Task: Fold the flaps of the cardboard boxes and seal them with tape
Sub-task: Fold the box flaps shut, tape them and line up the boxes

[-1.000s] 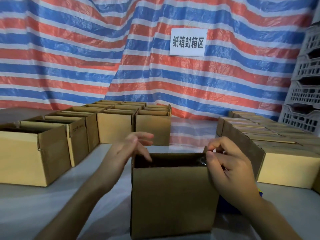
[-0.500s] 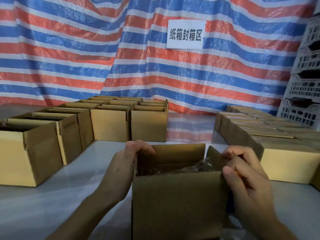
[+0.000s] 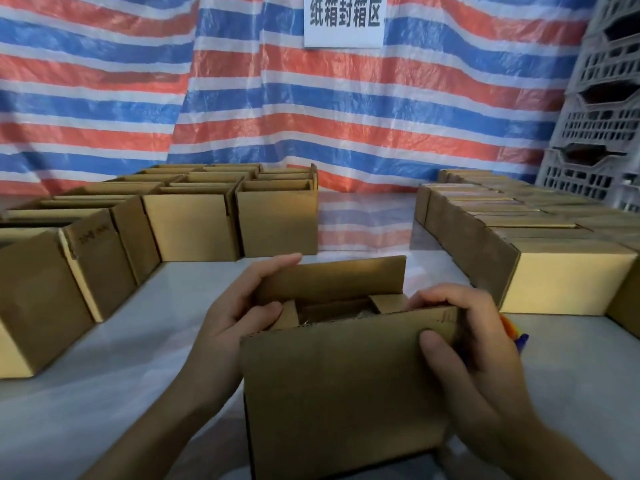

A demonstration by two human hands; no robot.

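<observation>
A brown cardboard box point(image 3: 339, 393) stands in front of me on the white table, its top still open. Its far flap point(image 3: 332, 278) stands up and its near flap point(image 3: 349, 337) is raised toward me. Both small side flaps are folded inward over something shiny inside. My left hand point(image 3: 235, 317) grips the box's left side, fingers behind the far flap and thumb on the left side flap. My right hand point(image 3: 464, 344) grips the right corner, fingers curled over the near flap's top edge and thumb on its front. An orange and blue object point(image 3: 516, 332) peeks out behind my right hand.
Open-topped cardboard boxes point(image 3: 194, 223) stand in rows at the left and far middle. Closed boxes point(image 3: 561, 278) are lined up at the right. Grey plastic crates point(image 3: 602, 116) are stacked at the far right. A striped tarp with a white sign point(image 3: 343, 19) hangs behind.
Both hands moved onto the box. The far and near flaps have been raised and the side flaps folded inward. The view has tilted down and come closer.
</observation>
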